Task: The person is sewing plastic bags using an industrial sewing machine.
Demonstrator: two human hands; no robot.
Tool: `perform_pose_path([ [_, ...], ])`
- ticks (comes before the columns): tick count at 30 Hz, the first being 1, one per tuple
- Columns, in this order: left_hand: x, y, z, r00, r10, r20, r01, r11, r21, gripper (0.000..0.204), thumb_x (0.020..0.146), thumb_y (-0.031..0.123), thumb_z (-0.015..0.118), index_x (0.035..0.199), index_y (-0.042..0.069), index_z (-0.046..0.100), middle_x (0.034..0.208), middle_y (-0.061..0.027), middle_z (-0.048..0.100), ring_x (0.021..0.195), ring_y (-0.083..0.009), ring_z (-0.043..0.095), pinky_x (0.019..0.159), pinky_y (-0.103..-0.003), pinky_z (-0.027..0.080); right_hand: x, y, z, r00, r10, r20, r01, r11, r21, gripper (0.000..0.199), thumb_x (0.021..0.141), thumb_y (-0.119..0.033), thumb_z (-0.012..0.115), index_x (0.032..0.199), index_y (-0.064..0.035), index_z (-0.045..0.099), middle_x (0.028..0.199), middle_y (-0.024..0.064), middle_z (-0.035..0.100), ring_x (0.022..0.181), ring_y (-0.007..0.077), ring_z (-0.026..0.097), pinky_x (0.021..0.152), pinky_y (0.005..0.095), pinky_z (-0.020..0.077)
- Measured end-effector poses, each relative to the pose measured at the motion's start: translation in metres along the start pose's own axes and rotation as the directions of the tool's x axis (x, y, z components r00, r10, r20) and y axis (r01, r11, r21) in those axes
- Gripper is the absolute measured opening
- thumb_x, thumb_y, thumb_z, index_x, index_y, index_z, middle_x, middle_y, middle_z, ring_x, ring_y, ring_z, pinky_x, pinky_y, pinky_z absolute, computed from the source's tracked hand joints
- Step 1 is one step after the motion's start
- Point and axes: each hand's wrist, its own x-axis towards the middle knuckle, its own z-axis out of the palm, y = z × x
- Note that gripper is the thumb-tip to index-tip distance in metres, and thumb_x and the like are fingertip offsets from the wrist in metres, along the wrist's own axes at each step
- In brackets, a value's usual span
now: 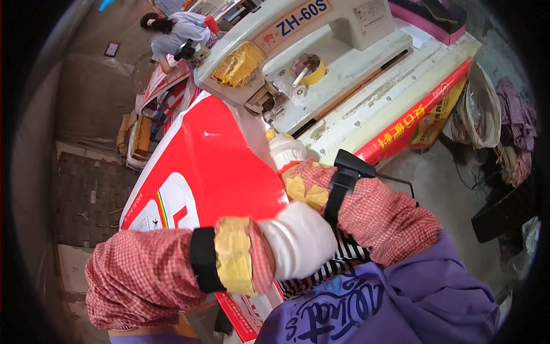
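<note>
A large glossy red and white printed bag (220,155) spreads from the sewing machine (321,34) down toward my lap. My left hand (301,241), in a white glove, is curled at the bag's near right edge; its fingertips are hidden. Close beside the needle area, my right hand (288,150), gloved in white with yellow covering on the fingertips, pinches the bag's edge, partly hidden by its own wrist. The bag's upper corner reaches under the machine head. Pink checked sleeves with yellow tape and black straps cover both forearms.
A roll of yellow tape (309,70) with a white stick lies on the machine bed. The worn white table (395,86) has a red and yellow sheet along its edge. Another person (182,34) works at the far left. A white sack (481,109) hangs at the right.
</note>
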Motion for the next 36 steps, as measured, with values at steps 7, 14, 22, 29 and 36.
perform_pose_path([
  [7,-0.026,-0.027,-0.032,0.924,-0.321,0.205,0.282,0.938,0.201,0.016,0.068,0.024,0.068,0.067,0.008,0.068,0.061,-0.0078,0.061,0.058,-0.027,0.063,0.051,-0.038,0.048,-0.016,-0.026,-0.026,0.995,0.007,0.098,0.012,0.981,-0.195,0.023,0.082,-0.017,0.053,0.096,-0.003,0.066,0.084,0.0145,0.067,0.074,0.0307,0.066,0.06,0.0424,0.0522],
  [14,-0.035,0.041,0.008,0.974,-0.12,0.191,0.121,0.993,0.006,0.009,0.067,0.018,0.063,0.066,0.01,0.067,0.061,-0.0072,0.061,0.056,-0.0266,0.061,0.047,-0.038,0.045,-0.002,-0.03,-0.01,0.939,-0.035,0.342,0.158,0.927,-0.341,0.032,0.083,-0.014,0.056,0.108,0.0041,0.061,0.087,0.0108,0.068,0.076,0.0261,0.067,0.064,0.0399,0.0525],
  [22,0.014,-0.011,-0.031,0.867,-0.36,0.343,0.415,0.904,-0.099,0.025,0.074,0.028,0.064,0.071,0.004,0.069,0.064,-0.0129,0.063,0.063,-0.0321,0.064,0.058,-0.043,0.05,0.035,-0.006,0.073,0.968,-0.092,0.232,-0.022,0.893,0.45,0.025,0.089,-0.024,0.052,0.106,-0.0094,0.064,0.085,0.0072,0.063,0.075,0.0223,0.062,0.069,0.0462,0.0518],
  [29,-0.008,0.01,-0.025,0.902,-0.237,0.361,0.274,0.96,-0.055,0.028,0.072,0.031,0.067,0.074,0.004,0.068,0.069,-0.0125,0.062,0.072,-0.0335,0.062,0.063,-0.042,0.05,0.062,-0.042,0.059,0.57,-0.107,0.815,0.331,0.937,-0.108,0.028,0.064,-0.024,0.076,0.09,-0.0144,0.072,0.085,0.0082,0.07,0.075,0.0273,0.067,0.064,0.0491,0.0535],
  [36,0.009,0.01,-0.028,0.923,-0.208,0.325,0.237,0.97,-0.051,0.021,0.074,0.027,0.064,0.078,0.007,0.069,0.073,-0.0114,0.064,0.073,-0.0311,0.063,0.066,-0.042,0.051,0.113,-0.047,0.148,-0.048,-0.916,0.398,0.552,0.308,0.775,0.024,0.059,-0.023,0.08,0.077,-0.0115,0.067,0.08,0.009,0.066,0.074,0.0266,0.064,0.067,0.0456,0.0513],
])
